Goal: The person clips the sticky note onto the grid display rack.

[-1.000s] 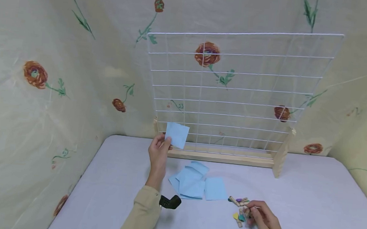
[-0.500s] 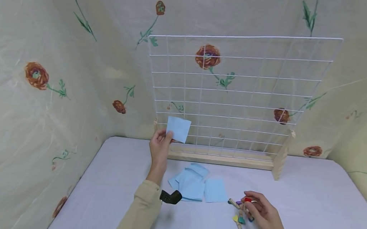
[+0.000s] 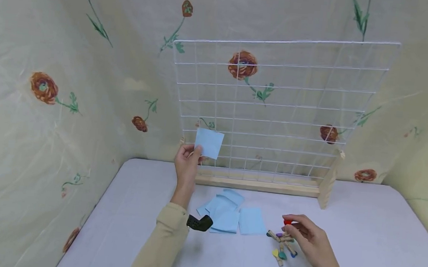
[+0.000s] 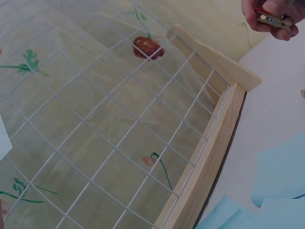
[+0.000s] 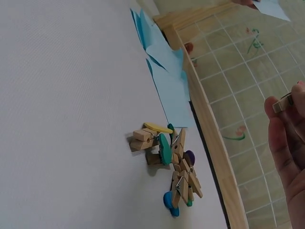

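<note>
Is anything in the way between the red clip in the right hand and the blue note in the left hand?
Nothing visible stands between the red clip in the right hand and the blue note in the left hand. The other notes and other clips lie lower, on the table.

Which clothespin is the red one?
The red clothespin pinched in the right hand, off the table; the other clothespins lie bunched on it, showing yellow, green, blue and purple.

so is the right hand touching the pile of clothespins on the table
Apart. The right wrist view shows it: a plain gap separates the right hand from the clothespin pile, with the wooden rail visible between them.
</note>
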The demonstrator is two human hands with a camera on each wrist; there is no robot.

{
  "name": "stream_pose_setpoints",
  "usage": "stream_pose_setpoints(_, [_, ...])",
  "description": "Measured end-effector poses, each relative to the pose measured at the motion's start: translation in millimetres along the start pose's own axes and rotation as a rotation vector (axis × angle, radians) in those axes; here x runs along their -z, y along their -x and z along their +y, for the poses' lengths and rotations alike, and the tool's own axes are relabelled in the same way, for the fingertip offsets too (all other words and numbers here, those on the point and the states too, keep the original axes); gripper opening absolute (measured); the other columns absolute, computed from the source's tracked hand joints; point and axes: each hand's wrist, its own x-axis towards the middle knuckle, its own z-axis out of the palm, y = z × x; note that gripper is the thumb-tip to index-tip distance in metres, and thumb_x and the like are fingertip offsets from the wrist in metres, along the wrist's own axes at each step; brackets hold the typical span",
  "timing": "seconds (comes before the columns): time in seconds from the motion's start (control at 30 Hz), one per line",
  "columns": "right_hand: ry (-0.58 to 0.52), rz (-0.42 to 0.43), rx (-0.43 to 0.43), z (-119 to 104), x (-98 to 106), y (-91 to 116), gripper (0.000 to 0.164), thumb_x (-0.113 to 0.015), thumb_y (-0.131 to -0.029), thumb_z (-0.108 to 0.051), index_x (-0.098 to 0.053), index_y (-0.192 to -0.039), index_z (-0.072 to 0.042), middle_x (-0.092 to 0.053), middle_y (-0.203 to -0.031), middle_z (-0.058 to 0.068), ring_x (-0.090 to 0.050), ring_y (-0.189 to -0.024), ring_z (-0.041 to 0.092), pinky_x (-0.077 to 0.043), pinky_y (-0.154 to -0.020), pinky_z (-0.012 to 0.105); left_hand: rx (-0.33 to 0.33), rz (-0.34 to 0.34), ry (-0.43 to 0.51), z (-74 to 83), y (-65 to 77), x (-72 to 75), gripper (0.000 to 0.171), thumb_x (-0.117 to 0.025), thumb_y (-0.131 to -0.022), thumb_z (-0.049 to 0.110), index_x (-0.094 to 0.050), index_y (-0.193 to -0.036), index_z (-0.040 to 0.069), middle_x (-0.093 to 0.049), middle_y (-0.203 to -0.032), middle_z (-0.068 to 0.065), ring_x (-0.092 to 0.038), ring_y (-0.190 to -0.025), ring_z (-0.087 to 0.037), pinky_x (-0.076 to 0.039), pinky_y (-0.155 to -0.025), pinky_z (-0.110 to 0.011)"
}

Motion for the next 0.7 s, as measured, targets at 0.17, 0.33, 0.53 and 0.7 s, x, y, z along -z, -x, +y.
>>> stream_pose_setpoints(0.17, [0.006, 0.003, 0.034, -3.4, -0.8, -3.8, 0.025, -0.059, -0.093, -0.013, -0.062, -0.117, -0.014, -0.066, -0.1, -0.002, -0.066, -0.085, 0.004, -0.054, -0.074, 0.015, 0.007, -0.014, 0.006, 2.6, -2.0, -3.3, 0.015, -0.065, -0.088, 0.009, -0.056, -0.097, 0.002, -0.064, -0.1, -0.012, -0.062, -0.075, -0.013, -0.054, -0.071, -0.03])
stream_pose_setpoints(0.33, [0.005, -0.004, 0.026, -6.5, 0.4, -8.9, 0.023, -0.058, -0.094, -0.014, -0.062, -0.116, -0.013, -0.07, -0.097, 0.002, -0.067, -0.084, 0.005, -0.056, -0.072, 0.019, 0.008, -0.016, 0.005, 6.5, -4.1, -5.2, 0.014, -0.066, -0.088, 0.011, -0.055, -0.094, 0.004, -0.065, -0.099, -0.012, -0.061, -0.07, -0.016, -0.047, -0.059, -0.02])
stream_pose_setpoints(0.53, [-0.036, -0.008, 0.042, -10.2, 2.3, -12.9, 0.022, -0.058, -0.093, -0.012, -0.062, -0.115, -0.009, -0.071, -0.098, 0.006, -0.068, -0.084, 0.004, -0.056, -0.07, 0.021, 0.017, 0.002, -0.01, 11.4, -6.9, -5.9, 0.013, -0.067, -0.087, 0.013, -0.057, -0.092, 0.007, -0.067, -0.089, -0.005, -0.062, -0.065, -0.014, -0.04, -0.047, -0.018])
stream_pose_setpoints(0.7, [-0.038, -0.004, 0.104, -16.5, 3.6, -19.8, 0.019, -0.057, -0.093, -0.007, -0.061, -0.112, -0.006, -0.07, -0.098, 0.005, -0.066, -0.084, 0.004, -0.055, -0.069, 0.02, 0.006, 0.009, -0.015, 16.9, -9.9, -6.2, 0.012, -0.067, -0.087, 0.012, -0.058, -0.093, 0.007, -0.067, -0.085, -0.002, -0.062, -0.064, -0.01, -0.036, -0.041, -0.018])
